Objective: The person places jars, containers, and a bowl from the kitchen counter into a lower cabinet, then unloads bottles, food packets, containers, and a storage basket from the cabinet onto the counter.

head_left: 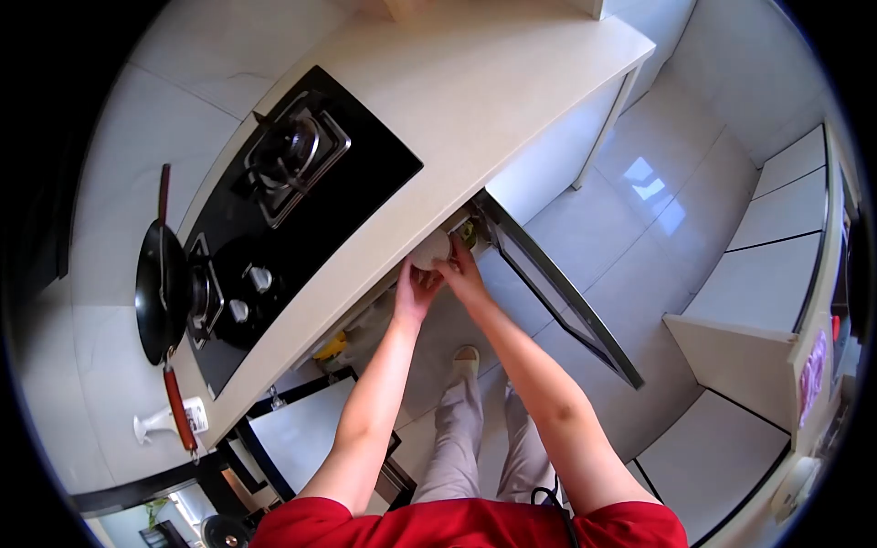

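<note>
- Head view: a pale round item point(431, 249) is held between the left hand point(417, 289) and right hand point(459, 272) at the edge of the counter point(512, 96), near the opened cabinet door point(574, 294).
- Fingers are partly curled about it.
- Door: already open; item: not yet released.
- The item's far side and most of the cabinet interior are hidden; its kind cannot be determined.

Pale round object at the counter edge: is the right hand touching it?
Touching. The head view shows the right hand curled against the lower edge of the pale round object, no gap visible.
</note>
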A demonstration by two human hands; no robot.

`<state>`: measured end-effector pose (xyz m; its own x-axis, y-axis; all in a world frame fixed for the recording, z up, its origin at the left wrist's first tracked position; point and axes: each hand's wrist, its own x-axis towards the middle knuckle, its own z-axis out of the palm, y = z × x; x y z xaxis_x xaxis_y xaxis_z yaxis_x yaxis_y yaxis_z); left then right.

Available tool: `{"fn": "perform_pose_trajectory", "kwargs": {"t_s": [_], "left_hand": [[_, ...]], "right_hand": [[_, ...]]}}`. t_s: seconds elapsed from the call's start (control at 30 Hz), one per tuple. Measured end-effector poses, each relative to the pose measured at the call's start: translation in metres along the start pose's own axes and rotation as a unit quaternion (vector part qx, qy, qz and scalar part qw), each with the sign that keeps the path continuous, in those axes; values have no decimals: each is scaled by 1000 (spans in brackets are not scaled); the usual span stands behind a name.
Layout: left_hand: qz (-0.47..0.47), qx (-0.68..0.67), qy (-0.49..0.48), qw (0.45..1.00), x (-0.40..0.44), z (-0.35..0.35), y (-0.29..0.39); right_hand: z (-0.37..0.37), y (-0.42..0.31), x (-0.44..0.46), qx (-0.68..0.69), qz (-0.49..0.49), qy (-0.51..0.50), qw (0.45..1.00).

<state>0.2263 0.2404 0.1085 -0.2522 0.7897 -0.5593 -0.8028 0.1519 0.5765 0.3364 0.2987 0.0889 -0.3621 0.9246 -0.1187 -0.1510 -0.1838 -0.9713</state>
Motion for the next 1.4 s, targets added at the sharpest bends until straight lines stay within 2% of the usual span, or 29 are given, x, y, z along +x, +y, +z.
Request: {"fn": "perform_pose_trajectory", "kwargs": {"t_s": [0.07, 0.1, 0.13, 0.23, 0.33, 0.4, 0.83, 0.93, 1.0, 1.07, 1.13, 1.2, 1.23, 1.27, 1.33, 1.4], "left_hand": [[4, -9, 14, 1000, 40, -9, 1], [31, 9, -12, 999, 58, -9, 3], [55, 27, -38, 997, 72, -10, 4], [36, 54, 0, 998, 127, -49, 10], [34, 76, 12, 996, 166, -70, 17], [39, 90, 21, 995, 183, -74, 20], [70, 118, 46, 990, 243, -96, 35], [75, 106, 49, 990, 232, -95, 34], [77, 85, 46, 992, 210, -89, 30], [74, 52, 37, 995, 177, -75, 28], [63, 6, 18, 998, 133, -54, 24], [39, -52, -10, 998, 86, -33, 24], [28, -83, -28, 996, 62, -24, 25], [-20, -120, -15, 992, 37, -3, 27], [-64, -163, -52, 983, -6, 18, 28], [-71, -94, -175, 977, -25, 30, 31]], "right_hand": [[6, 26, 40, 88, 13, -25, 996], [10, 39, 60, 119, 19, -32, 992], [14, 55, 78, 106, -11, -23, 994], [23, 88, 117, 82, -63, 2, 995], [26, 94, 138, 17, -57, -21, 998], [30, 106, 148, -93, -42, -11, 995], [43, 132, 170, -41, 14, -3, 999], [40, 118, 163, 15, 49, -9, 999], [34, 98, 148, 100, 113, -20, 988], [23, 68, 125, 216, 216, -39, 951], [11, 38, 89, 315, 276, -37, 907], [7, 32, 51, 402, 235, -18, 885], [5, 32, 29, 487, 193, -9, 852], [0, 27, 13, 542, 156, -32, 825], [-7, -25, -27, 530, 160, 24, 833], [-11, -73, -58, 557, 149, 28, 817]]}}
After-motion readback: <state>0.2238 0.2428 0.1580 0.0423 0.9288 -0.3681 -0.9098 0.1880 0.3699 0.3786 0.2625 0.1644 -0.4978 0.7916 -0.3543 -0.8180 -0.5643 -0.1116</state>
